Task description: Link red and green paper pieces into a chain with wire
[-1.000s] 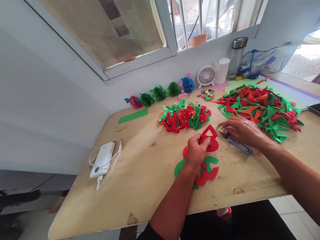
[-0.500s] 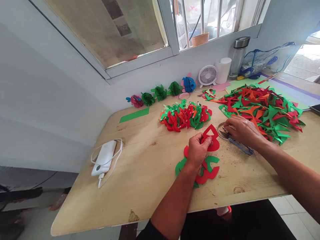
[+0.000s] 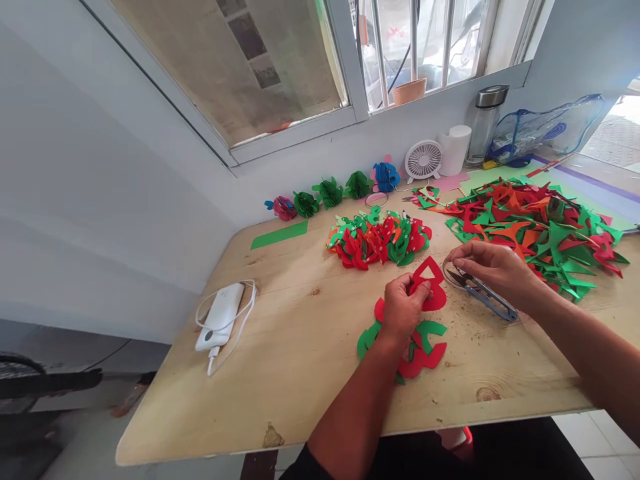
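Pinching one red, lobed paper cut-out (image 3: 436, 298) between thumb and fingers, the left hand (image 3: 403, 307) rests over loose red and green paper pieces (image 3: 437, 355) on the wooden desk (image 3: 280, 373). Apart from it, the right hand (image 3: 495, 263) curls palm-down, its grip unclear, above one pair of grey-blue metal snips (image 3: 493, 302). Behind stand five pleated paper ornaments (image 3: 329, 193) and one clear, blue-edged plastic pouch (image 3: 540, 128), contents indistinct.
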Tool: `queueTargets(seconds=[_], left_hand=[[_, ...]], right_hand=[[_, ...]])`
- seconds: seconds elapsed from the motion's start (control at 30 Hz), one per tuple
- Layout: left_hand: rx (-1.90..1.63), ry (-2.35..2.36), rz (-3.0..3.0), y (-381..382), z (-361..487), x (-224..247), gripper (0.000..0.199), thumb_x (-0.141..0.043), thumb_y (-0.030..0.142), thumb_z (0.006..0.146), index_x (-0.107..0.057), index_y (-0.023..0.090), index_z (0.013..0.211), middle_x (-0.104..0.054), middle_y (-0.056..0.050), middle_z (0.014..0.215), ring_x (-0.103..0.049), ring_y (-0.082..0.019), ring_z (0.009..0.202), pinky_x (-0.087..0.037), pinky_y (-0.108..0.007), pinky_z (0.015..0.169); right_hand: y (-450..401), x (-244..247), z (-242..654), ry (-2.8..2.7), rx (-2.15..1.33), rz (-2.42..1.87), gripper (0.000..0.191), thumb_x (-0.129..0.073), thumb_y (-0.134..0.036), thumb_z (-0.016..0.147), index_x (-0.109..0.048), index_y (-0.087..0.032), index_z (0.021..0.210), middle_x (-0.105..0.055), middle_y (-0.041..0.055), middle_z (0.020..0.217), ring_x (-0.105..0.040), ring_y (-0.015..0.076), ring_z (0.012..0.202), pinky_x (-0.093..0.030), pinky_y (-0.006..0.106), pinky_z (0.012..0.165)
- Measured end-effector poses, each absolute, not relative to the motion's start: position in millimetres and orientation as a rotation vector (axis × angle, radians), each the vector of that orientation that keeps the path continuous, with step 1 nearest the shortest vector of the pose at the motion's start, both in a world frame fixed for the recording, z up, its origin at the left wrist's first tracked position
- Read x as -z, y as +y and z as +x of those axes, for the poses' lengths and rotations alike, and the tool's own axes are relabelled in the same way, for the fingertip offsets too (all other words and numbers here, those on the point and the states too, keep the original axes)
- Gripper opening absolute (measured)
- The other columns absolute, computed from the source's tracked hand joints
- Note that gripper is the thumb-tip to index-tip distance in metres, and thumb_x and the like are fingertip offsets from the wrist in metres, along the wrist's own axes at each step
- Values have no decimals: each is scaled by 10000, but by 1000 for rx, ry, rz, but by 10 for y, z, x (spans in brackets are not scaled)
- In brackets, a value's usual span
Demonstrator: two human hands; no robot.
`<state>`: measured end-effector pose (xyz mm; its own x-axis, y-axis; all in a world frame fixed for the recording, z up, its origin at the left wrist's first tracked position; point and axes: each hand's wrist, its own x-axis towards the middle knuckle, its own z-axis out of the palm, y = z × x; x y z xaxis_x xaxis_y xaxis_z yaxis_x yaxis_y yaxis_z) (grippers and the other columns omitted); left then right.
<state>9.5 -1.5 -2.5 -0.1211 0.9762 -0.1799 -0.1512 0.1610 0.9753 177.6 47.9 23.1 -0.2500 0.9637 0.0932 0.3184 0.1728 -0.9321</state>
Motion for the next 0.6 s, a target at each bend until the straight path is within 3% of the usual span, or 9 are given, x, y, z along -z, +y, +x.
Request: queueTargets(seconds=[0.2, 0.6], left_hand=[[-1208, 1307, 859, -2, 115, 42, 175, -685, 303, 643, -654, 131, 648, -608, -23, 558, -528, -114, 507, -428, -225, 482], [-1288, 1277, 831, -1, 139, 36, 135, -689, 245, 617, -634, 130, 661, -611, -14, 569, -541, -103, 505, -448, -223, 526]], right_hand=[[456, -200, 1793, -1606, -1245, -1165, 328, -674, -523, 682, -665, -212, 783, -624, 22, 645, -568, 158, 602, -449, 272, 490], [434, -207, 1733, -1583, -1336, -1159, 360, -671, -544, 677, -638, -193, 749, -583, 5, 638, -494, 110, 537, -405, 253, 484]])
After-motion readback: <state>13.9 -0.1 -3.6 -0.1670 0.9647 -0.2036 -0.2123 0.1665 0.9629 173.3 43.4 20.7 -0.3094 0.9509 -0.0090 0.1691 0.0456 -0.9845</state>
